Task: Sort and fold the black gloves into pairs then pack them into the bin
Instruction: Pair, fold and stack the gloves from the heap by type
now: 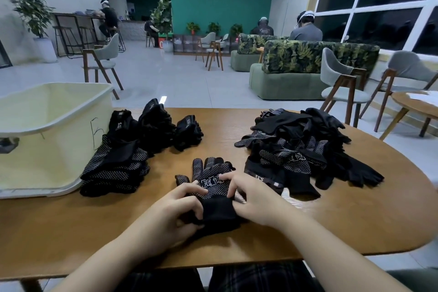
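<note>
A black dotted glove pair (209, 179) lies flat on the wooden table (355, 216) in front of me, fingers pointing away. My left hand (173, 213) grips the plain black cuff from the left, fingers curled round it. My right hand (251, 199) pinches the glove's right edge near the cuff. A loose heap of unsorted black gloves (301, 149) lies to the right. Folded dotted pairs (116, 168) are stacked to the left, with several darker folded bundles (156, 125) behind them. The cream bin (47, 125) stands at the far left.
The table's rounded edge curves away at the right. Beyond it are grey chairs (341, 87), a small round table (417, 104) and green sofas. Several people sit far off in the room.
</note>
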Demonstrator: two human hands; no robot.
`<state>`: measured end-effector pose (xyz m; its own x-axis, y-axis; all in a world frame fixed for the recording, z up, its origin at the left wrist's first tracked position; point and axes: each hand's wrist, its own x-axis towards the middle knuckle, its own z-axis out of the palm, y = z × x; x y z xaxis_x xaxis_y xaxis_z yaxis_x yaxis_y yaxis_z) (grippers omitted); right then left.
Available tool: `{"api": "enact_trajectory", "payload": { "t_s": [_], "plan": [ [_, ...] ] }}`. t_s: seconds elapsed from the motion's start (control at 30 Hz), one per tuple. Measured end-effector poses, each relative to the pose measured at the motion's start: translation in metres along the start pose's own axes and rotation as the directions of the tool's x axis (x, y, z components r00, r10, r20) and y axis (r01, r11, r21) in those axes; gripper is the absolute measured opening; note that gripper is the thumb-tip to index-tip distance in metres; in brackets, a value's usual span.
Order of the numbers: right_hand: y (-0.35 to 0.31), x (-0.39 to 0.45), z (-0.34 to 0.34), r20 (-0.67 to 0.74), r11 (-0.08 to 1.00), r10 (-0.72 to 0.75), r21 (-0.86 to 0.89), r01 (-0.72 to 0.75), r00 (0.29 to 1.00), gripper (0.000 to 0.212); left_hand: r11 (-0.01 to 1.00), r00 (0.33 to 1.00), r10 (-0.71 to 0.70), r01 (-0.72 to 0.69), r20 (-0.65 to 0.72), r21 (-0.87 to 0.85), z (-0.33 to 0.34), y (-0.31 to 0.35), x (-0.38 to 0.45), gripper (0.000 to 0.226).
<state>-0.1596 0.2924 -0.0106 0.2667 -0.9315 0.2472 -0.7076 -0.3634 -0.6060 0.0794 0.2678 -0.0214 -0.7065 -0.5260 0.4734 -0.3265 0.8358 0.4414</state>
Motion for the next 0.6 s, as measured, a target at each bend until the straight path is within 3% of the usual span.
{"api": "enact_trajectory", "payload": {
  "t_s": [0.27, 0.43, 0.6],
  "plan": [
    [0.002, -0.011, 0.008, 0.02, 0.996, 0.078, 0.04, -0.079, 0.997, 0.037, 0.999, 0.996, -0.033, 0.036, 0.081, -0.026, 0.001, -0.003, -0.008, 0.019],
    [-0.004, 0.0, 0.007, -0.069, 0.971, 0.149, 0.2, -0.133, 0.986, 0.033, 0.999, 0.995, -0.023, 0.02, 0.099, 0.035, 0.002, -0.001, -0.008, 0.022],
    [-0.006, 0.033, 0.005, -0.14, 0.958, 0.236, 0.201, -0.206, 0.962, 0.028, 0.993, 0.983, -0.069, 0.083, 0.167, -0.078, 0.002, -0.005, -0.004, 0.033]
  ]
}}
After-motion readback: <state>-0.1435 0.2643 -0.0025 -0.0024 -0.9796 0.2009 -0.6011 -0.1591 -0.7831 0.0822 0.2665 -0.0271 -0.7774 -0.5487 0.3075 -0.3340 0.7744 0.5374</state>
